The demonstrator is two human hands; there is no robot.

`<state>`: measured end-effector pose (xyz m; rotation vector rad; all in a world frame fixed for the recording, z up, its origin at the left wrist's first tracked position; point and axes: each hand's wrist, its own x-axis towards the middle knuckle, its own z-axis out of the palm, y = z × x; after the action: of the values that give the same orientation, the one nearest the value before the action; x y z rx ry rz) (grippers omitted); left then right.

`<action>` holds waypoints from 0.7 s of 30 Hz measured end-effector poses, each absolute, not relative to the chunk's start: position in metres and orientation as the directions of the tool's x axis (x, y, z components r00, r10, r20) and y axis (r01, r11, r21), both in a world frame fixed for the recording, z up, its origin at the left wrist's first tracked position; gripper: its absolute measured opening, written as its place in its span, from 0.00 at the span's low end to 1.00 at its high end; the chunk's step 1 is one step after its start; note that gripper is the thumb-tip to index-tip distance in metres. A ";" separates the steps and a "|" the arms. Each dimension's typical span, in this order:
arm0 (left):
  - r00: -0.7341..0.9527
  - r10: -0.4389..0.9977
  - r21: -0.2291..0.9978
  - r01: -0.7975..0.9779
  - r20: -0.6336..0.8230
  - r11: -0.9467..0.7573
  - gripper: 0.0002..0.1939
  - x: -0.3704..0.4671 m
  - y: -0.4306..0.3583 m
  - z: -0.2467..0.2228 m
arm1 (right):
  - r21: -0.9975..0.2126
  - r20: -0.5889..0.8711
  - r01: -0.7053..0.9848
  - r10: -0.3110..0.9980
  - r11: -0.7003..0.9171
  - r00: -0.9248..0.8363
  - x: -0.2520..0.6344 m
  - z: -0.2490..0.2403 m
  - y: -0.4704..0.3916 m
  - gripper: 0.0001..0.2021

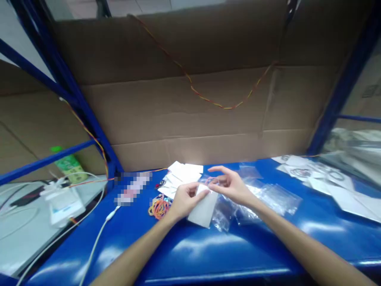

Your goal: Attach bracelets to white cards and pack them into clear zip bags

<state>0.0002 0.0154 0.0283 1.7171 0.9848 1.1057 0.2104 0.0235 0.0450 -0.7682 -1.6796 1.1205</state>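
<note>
A white card hangs from my left hand, its top edge pinched between thumb and fingers. Beside it, my right hand has its thumb and a finger near the card's top corner, with a small pinkish loop at the fingertips; the index finger is raised. Left of my left hand lies a tangle of orange and yellow cords. Behind my hands is a pile of white cards. Clear plastic bags lie under and beside my right forearm.
The blue table has white cards with rings at the right. A white cable crosses its left side. A green bottle and white box stand on a side table. Cardboard forms the back wall.
</note>
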 end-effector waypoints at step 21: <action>0.328 0.917 0.968 0.029 0.226 -0.248 0.33 0.003 0.017 0.032 | -0.955 0.289 -0.078 0.848 0.285 -0.444 0.210 0.042 0.026 0.29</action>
<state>0.0031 0.0166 0.0315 1.5740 0.8846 1.0937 0.2097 0.0255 0.0415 -0.7148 -1.6601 1.3000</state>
